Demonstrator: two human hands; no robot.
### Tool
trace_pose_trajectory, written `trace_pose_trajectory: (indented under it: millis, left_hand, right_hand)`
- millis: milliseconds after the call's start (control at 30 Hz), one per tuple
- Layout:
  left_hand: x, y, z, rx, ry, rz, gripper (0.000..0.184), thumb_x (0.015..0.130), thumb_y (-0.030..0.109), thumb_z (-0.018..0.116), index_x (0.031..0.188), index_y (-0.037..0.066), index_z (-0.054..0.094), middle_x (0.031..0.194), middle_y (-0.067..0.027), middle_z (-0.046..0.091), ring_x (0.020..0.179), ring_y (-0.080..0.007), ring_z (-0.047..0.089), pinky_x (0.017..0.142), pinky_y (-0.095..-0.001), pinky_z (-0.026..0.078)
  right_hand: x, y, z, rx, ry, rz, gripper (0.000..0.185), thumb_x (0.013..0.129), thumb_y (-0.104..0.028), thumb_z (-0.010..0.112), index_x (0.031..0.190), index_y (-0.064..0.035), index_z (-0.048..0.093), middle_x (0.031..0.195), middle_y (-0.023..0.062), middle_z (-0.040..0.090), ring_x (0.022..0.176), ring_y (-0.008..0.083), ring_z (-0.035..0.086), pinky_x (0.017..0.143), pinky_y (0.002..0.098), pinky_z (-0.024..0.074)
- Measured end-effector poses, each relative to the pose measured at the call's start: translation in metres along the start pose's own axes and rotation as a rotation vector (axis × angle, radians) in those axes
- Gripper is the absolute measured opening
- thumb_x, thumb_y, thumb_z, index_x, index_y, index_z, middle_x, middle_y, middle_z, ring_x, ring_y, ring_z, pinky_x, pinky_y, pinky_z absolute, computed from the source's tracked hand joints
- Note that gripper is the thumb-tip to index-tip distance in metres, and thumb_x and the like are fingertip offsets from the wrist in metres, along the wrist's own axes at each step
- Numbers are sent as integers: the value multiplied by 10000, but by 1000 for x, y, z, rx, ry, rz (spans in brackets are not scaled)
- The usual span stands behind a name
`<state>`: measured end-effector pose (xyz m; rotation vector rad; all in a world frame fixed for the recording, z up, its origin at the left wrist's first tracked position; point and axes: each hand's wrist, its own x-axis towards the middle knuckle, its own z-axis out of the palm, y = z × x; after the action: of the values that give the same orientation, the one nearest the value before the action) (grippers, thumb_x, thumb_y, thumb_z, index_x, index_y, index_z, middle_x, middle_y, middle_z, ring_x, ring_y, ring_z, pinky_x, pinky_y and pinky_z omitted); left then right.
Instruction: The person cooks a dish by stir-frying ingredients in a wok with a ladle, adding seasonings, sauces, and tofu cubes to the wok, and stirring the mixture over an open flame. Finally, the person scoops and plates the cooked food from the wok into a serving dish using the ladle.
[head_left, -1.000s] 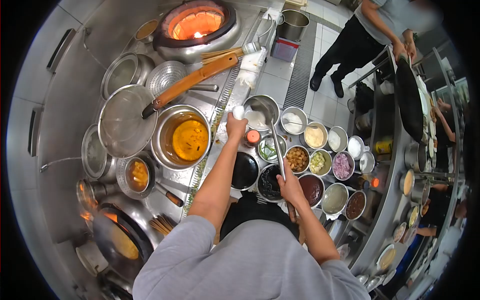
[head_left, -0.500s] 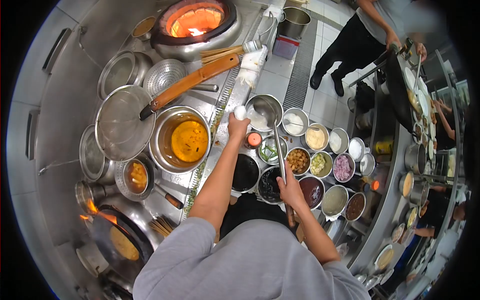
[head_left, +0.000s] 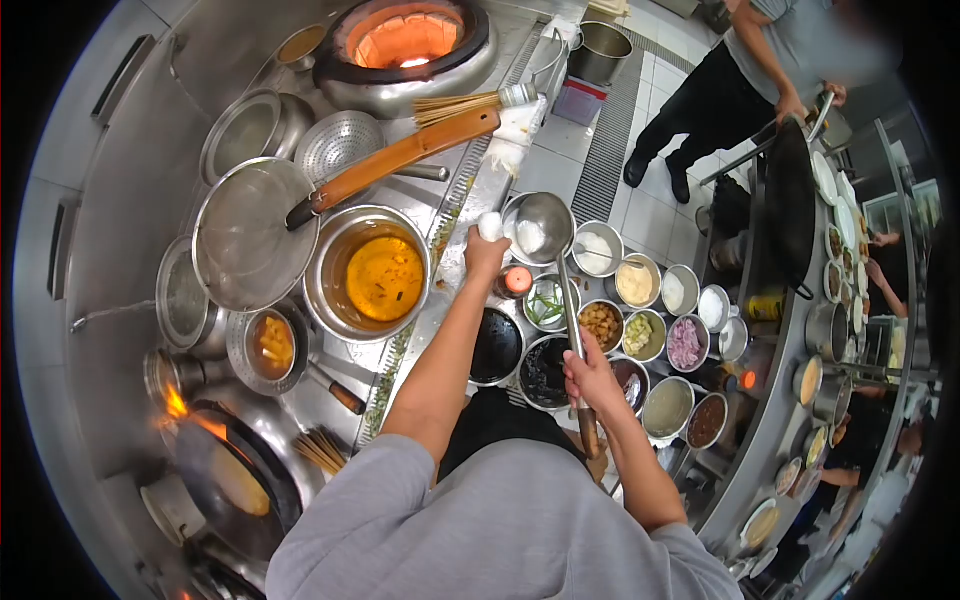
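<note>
As the head view looks down on the steel surface (head_left: 415,200), the right hand (head_left: 591,382) has its fingers wrapped around the long handle of a ladle (head_left: 573,315), just above its brown grip end. The ladle's round bowl is above the steel bowl (head_left: 512,207) farthest forward in the cluster; white material shows within the ladle's outline, though whether it lies in the ladle or beneath it is hard to tell. The left hand (head_left: 485,258) is closed on a bunched white cloth (head_left: 490,226), just beside that same steel bowl. A bottle with a reddish cap (head_left: 518,281) stands near the left hand, next to a bowl of green strips (head_left: 546,302). Around the ladle's handle sit bowls of dark liquid (head_left: 545,371), brown cubes (head_left: 601,324) and, farther right, chopped purple pieces (head_left: 685,343). Left of the left forearm, a deep pot (head_left: 325,300) holds orange liquid, with a mesh strainer (head_left: 255,235) beside it. Flames (head_left: 177,401) rise at the edge of a wok (head_left: 225,480). Across the aisle, another person (head_left: 700,95) grips a dark pan (head_left: 790,200).
</note>
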<state>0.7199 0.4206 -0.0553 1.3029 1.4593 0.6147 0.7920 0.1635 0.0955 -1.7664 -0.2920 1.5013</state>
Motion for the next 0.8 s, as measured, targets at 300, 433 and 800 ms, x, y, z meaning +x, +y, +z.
trace_pose_trajectory:
  millis: [300, 433, 800]
  left_hand:
    - [-42, 37, -34, 68, 142, 317, 561, 763, 296, 747, 1159, -38, 532, 1036, -248, 640, 959, -385, 623, 843, -419, 475]
    - [-106, 81, -70, 45, 219, 474, 530, 773, 280, 755, 1139, -34, 533, 1014, -241, 643, 947, -385, 625, 825, -415, 479]
    - [-396, -19, -190, -718, -55, -166, 408, 874, 218, 648, 1198, 23, 496, 949, -107, 632, 773, -218, 641, 594, -342, 550]
  right_hand:
    - [-51, 6, -12, 177, -58, -162, 576, 977, -136, 447, 1488, -206, 191, 693, 11, 423, 410, 78, 366, 334, 257, 382]
    - [-59, 16, -32, 210, -124, -264, 589, 969, -128, 452, 1491, -184, 184, 684, 18, 425, 412, 83, 384, 329, 258, 382]
    - [-67, 17, -67, 358, -505, -285, 543, 973, -151, 470, 1456, -199, 225, 711, 2, 417, 413, 63, 368, 327, 231, 382]
